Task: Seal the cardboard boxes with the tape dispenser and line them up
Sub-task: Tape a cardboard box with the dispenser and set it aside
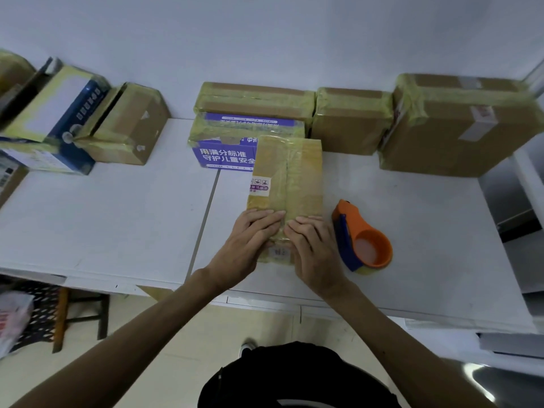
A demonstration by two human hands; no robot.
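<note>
Pressing flat with straight fingers, left hand (250,240) and right hand (312,248) hide the near end of the taped box (287,178) on the table (117,216). I cannot read its label (260,185); the purple box (223,156) behind reads "守护儿童安全".

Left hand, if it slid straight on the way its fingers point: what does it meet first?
Most likely the right hand. The left hand lies flat on the taped box, fingers aimed up and to the right, and the right fingertips sit just ahead, nearly touching.

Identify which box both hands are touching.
The narrow box in the middle, beside the tape dispenser: left hand and right hand press its near end. All other boxes sit farther back, untouched.
</note>
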